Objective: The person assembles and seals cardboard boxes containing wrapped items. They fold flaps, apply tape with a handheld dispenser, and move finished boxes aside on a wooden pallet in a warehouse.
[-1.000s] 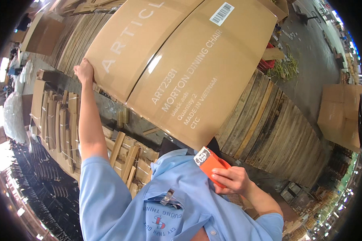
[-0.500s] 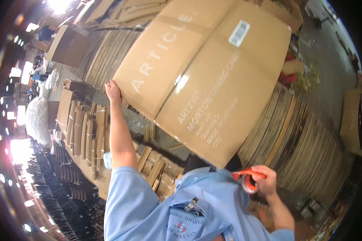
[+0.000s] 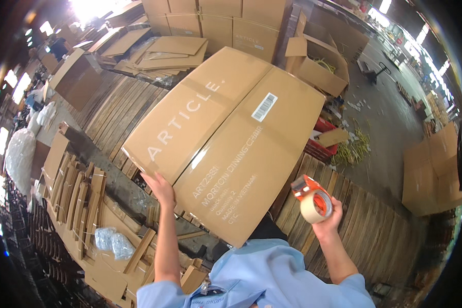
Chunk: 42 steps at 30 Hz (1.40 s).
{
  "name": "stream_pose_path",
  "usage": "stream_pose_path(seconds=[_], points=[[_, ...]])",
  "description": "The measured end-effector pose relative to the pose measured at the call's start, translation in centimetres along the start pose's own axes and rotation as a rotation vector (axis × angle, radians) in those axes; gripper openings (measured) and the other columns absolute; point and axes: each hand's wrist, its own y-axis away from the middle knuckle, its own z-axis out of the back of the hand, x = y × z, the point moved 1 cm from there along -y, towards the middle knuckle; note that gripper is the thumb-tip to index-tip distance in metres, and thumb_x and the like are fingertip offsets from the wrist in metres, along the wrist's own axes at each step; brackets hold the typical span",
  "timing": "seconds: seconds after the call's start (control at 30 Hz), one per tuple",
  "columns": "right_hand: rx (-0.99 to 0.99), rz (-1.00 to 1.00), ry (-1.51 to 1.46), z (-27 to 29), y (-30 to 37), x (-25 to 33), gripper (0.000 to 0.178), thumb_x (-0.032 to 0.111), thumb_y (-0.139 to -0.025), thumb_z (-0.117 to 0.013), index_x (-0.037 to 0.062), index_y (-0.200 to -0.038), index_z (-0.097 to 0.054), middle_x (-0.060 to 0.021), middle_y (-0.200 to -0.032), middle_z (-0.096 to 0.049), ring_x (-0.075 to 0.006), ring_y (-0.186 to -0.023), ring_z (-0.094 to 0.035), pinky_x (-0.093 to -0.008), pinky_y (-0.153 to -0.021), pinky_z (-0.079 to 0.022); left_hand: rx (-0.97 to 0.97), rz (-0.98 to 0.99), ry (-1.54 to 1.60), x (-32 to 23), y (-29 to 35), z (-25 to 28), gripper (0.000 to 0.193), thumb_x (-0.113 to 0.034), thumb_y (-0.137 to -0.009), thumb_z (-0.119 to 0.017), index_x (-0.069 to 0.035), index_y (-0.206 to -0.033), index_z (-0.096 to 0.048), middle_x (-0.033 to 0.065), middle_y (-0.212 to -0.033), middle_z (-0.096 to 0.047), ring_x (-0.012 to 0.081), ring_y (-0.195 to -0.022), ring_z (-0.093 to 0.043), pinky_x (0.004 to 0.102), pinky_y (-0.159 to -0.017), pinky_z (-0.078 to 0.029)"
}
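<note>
A large taped cardboard box with pale printing and a white barcode label fills the middle, a seam running across its top. My left hand touches the box's near left edge close to the end of this seam, its fingers stretched out along the side. Off to the right of the box, my right hand is closed around a red tape dispenser with a roll of tan packing tape. The dispenser is held up, apart from the box. Its grip is partly hidden by my hand.
Wooden slats lie beneath and beside the box. Cardboard strips and clear plastic packs lie at left. Stacked cartons stand behind, and an open carton at the far right. A red crate sits beyond the box.
My left hand has shifted from the box's left corner along its edge toward me. My right hand has raised the tape dispenser away from my body and turned it. The view now takes in more behind the box.
</note>
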Motion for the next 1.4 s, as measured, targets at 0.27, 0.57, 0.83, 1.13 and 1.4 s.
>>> stream_pose_path(seconds=[0.27, 0.57, 0.83, 1.13, 1.4], points=[[0.075, -0.210, 0.256, -7.0, -14.7, 1.1, 0.027, 0.033, -0.100, -0.054, 0.0094, -0.105, -0.067, -0.0038, -0.099, -0.073, -0.0174, -0.077, -0.066, -0.0337, -0.066, -0.056, 0.046, 0.090, 0.172, -5.2, 26.5, -0.3, 0.067, -0.017, -0.112, -0.040, 0.009, -0.164, -0.007, 0.0274, -0.173, -0.012, 0.0374, -0.161, -0.014, 0.0408, -0.130, -0.010], [0.297, 0.267, 0.381, -9.7, -38.8, 4.1, 0.023, 0.018, -0.096, -0.065, 0.0046, -0.112, -0.074, -0.0050, -0.103, -0.073, -0.0117, -0.085, -0.066, -0.0285, -0.057, -0.057, -0.036, 0.297, 0.019, -7.9, 32.9, -2.5, 0.067, -0.027, -0.116, -0.035, 0.004, -0.166, -0.004, 0.0231, -0.175, -0.009, 0.0319, -0.162, -0.012, 0.0377, -0.130, -0.013], [0.378, 0.333, 0.367, -9.0, -38.1, 4.8, 0.019, 0.014, -0.097, -0.065, 0.0022, -0.110, -0.073, -0.0064, -0.109, -0.075, -0.0117, -0.092, -0.070, -0.0274, -0.056, -0.059, 0.068, 0.203, -0.034, -6.8, 33.9, -1.1, 0.066, -0.021, -0.115, -0.035, 0.002, -0.167, 0.000, 0.0204, -0.175, -0.008, 0.0302, -0.161, -0.012, 0.0370, -0.129, -0.012], [0.434, 0.238, 0.514, -8.8, -37.6, 3.9, 0.040, 0.021, -0.103, -0.057, -0.0002, -0.137, -0.063, -0.0118, -0.123, -0.070, -0.0206, -0.105, -0.071, -0.0367, -0.081, -0.063, 0.005, 0.171, 0.016, -9.1, 36.7, -1.4, 0.071, -0.004, -0.108, -0.039, 0.002, -0.167, -0.001, 0.0196, -0.176, -0.001, 0.0295, -0.163, -0.002, 0.0383, -0.131, -0.005], [0.553, 0.752, 1.116, -10.0, -34.2, 4.2, 0.039, 0.021, -0.106, -0.056, -0.0041, -0.134, -0.064, -0.0130, -0.130, -0.067, -0.0214, -0.118, -0.063, -0.0360, -0.106, -0.048, 0.078, -0.051, -0.091, -10.1, 42.2, -0.2, 0.105, -0.005, -0.088, -0.070, 0.007, -0.164, 0.001, 0.0307, -0.172, -0.004, 0.0452, -0.161, -0.005, 0.0462, -0.131, -0.010]])
